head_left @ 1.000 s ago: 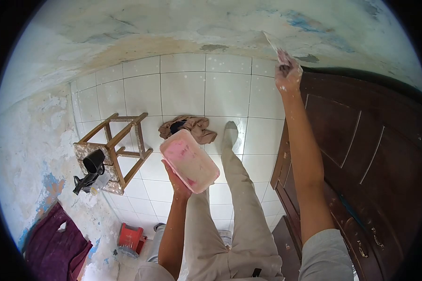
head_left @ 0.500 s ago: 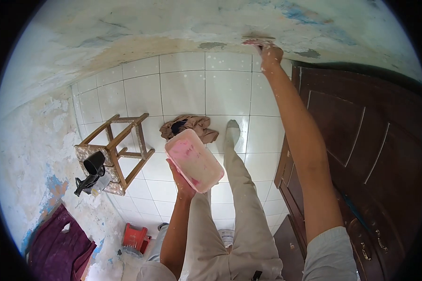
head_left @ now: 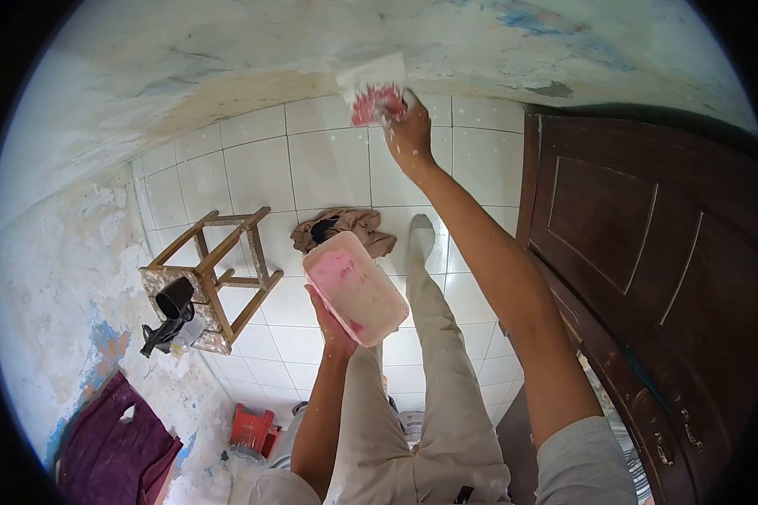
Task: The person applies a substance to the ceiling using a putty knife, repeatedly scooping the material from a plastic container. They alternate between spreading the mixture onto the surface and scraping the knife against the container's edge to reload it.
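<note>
My right hand [head_left: 410, 130] is closed round the handle of a putty knife [head_left: 374, 88]. Its broad pale blade is raised close to the lower part of the patchy wall [head_left: 269, 55], and pinkish-red shows at the handle end. Lower down, my left hand [head_left: 335, 328] grips the near left side of a shallow rectangular plastic tub [head_left: 370, 295]. Pink smears and a pale coating cover the inside of the tub, which is tilted toward me.
A paint-spattered wooden stool [head_left: 219, 278] stands at the left with a black cup [head_left: 174, 297] on it. A crumpled brown cloth [head_left: 364, 229] lies on the tiled floor [head_left: 328, 164]. Dark wooden furniture [head_left: 606, 210] fills the right side. Purple fabric [head_left: 114, 442] and a red plastic stool [head_left: 251, 427] are at lower left.
My right hand has come left and down with the putty knife, whose blade now faces me more fully. The tub in my left hand stays nearly where it was.
</note>
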Demonstrator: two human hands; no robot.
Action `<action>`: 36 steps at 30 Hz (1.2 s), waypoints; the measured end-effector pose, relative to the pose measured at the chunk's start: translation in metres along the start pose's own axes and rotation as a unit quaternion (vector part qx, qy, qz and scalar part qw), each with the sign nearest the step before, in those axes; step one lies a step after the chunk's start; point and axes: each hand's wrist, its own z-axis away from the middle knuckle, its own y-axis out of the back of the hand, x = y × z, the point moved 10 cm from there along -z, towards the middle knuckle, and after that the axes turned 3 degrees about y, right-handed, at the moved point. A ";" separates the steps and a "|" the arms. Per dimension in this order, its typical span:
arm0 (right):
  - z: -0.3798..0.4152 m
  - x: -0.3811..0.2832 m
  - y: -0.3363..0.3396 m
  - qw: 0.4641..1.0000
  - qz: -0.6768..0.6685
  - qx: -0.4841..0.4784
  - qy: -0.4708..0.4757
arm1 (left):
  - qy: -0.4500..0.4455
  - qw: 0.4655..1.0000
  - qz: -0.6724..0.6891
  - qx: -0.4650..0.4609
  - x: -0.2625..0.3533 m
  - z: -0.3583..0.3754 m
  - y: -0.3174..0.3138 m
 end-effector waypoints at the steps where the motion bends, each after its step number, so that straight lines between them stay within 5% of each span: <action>1: 0.008 0.014 -0.002 0.999 -0.044 -0.019 -0.001 | 0.004 1.000 0.000 -0.002 0.000 0.001 -0.001; 5: 0.015 0.066 0.061 0.991 0.074 0.095 -0.051 | 0.008 1.000 -0.005 0.000 0.006 0.005 0.002; 7: 0.021 0.041 0.100 0.960 0.035 0.172 -0.220 | 0.002 1.000 -0.013 0.004 0.010 0.005 0.008; 10: -0.019 0.104 0.131 0.927 -0.184 0.314 -0.096 | -0.010 1.000 -0.029 0.004 0.017 0.005 0.018; 13: -0.034 0.033 0.108 0.931 -0.139 0.335 0.033 | -0.017 0.999 -0.046 0.006 0.024 0.006 0.020; 15: -0.037 -0.011 0.071 0.959 0.069 0.273 -0.021 | -0.025 0.998 -0.060 0.019 0.028 0.006 0.024; 17: -0.036 -0.025 0.024 0.956 0.160 0.245 0.040 | 0.001 0.999 -0.034 0.009 0.025 0.006 0.024; 19: -0.019 -0.037 -0.016 0.966 0.096 0.229 0.068 | 0.018 1.000 -0.019 -0.002 0.023 0.004 0.026; 21: -0.006 -0.028 -0.055 0.992 0.077 0.096 0.015 | 0.028 0.999 -0.017 -0.010 0.023 0.000 0.035; 24: 0.019 -0.012 -0.066 0.982 0.080 0.093 0.142 | 0.032 0.999 -0.025 -0.025 0.027 -0.001 0.034; 31: 0.022 0.078 0.084 0.947 0.054 0.302 -0.096 | 0.021 0.995 -0.084 -0.042 0.043 -0.002 0.031; 36: -0.007 -0.004 0.122 0.914 0.000 0.406 0.027 | 0.036 0.996 -0.077 -0.036 0.055 -0.008 0.042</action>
